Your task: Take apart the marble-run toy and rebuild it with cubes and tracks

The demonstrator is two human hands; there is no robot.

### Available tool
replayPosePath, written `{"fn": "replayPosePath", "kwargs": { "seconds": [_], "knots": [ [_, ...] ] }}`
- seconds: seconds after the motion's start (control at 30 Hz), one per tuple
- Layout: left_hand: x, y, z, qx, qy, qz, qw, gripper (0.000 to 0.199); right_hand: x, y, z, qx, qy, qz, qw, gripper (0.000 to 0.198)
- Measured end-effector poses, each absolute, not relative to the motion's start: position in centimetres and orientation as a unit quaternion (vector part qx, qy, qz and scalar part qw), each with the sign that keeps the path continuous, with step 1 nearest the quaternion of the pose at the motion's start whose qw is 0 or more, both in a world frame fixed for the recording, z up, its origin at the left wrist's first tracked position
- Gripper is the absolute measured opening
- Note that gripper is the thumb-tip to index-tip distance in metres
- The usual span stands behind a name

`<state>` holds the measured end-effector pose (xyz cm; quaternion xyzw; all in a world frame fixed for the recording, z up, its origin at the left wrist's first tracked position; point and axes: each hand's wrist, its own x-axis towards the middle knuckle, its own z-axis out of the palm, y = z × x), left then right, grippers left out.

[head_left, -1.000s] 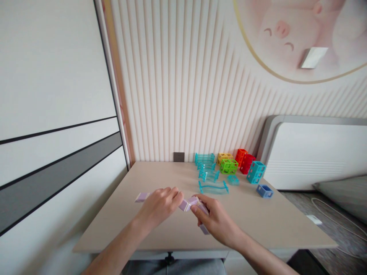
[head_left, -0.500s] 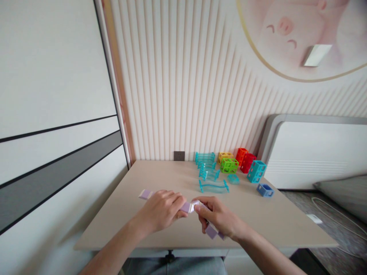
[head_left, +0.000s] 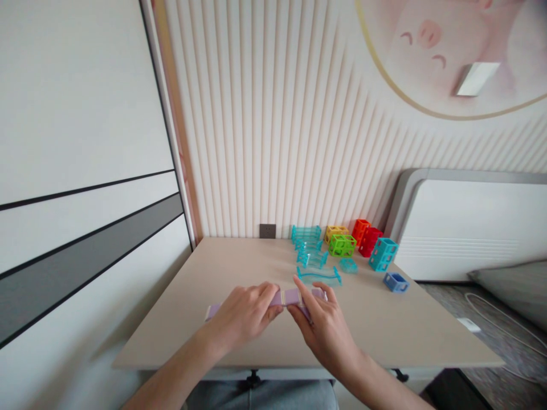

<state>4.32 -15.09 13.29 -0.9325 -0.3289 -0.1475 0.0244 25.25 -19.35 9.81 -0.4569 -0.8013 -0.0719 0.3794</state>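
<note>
A lilac-and-white snake puzzle (head_left: 292,296), a chain of wedge segments, is held low over the front half of the table. My left hand (head_left: 247,312) is closed around its left part, and one end sticks out to the left of that hand. My right hand (head_left: 321,322) grips the right part, thumb below and fingers on top. Between the hands a short straight stretch of segments shows. Past it the chain bends back under my right fingers, where some segments are hidden.
On the beige table (head_left: 179,324), clear teal track-like pieces (head_left: 319,277) stand in a row behind my hands. To their right are green (head_left: 342,246), yellow, orange and red (head_left: 370,242) open-frame blocks, a tall teal block (head_left: 383,254) and a low blue one (head_left: 396,282). A ribbed wall (head_left: 256,125) rises behind.
The right part of the snake puzzle has turned up from hanging below my right hand to near level. My right fingers have shifted over its top, and the left end has tilted down slightly.
</note>
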Motion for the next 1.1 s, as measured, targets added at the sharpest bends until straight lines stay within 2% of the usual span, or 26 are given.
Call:
{"fn": "replayPosePath", "kwargs": {
  "seconds": [0.13,0.2,0.33,0.43,0.53,0.7,0.9,1.0,1.1],
  "knots": [
    [4.3,-14.7,12.8,-0.945,-0.288,-0.149,0.042,0.032,25.4,-19.7,10.5,-0.47,-0.817,0.04,0.331,0.055],
    [4.2,-14.4,12.5,-0.95,-0.266,-0.148,0.076,0.029,25.9,-19.9,11.5,-0.468,-0.812,0.176,0.301,0.054],
    [3.9,-14.2,12.2,-0.957,-0.166,-0.155,0.183,0.025,27.0,-20.1,13.8,-0.392,-0.737,0.52,0.182,0.046],
    [3.8,-14.3,12.2,-0.952,-0.107,-0.168,0.233,0.024,27.4,-19.6,14.1,-0.339,-0.684,0.632,0.133,0.054],
    [3.4,-14.0,12.1,-0.949,-0.108,-0.174,0.238,0.021,27.5,-19.0,13.5,-0.327,-0.69,0.626,0.157,0.066],
    [2.1,-13.0,11.5,-0.94,-0.205,-0.178,0.206,0.019,28.5,-18.4,12.8,-0.335,-0.748,0.501,0.278,0.085],
    [1.4,-13.3,11.4,-0.931,-0.257,-0.177,0.192,0.019,28.8,-18.6,11.9,-0.36,-0.74,0.436,0.363,0.079],
    [1.9,-13.9,11.6,-0.929,-0.278,-0.186,0.156,0.028,28.0,-18.8,11.2,-0.349,-0.707,0.455,0.414,0.075],
    [2.7,-14.4,11.9,-0.942,-0.272,-0.163,0.109,0.039,27.3,-19.0,10.6,-0.337,-0.722,0.435,0.42,0.079]
  ]
}}
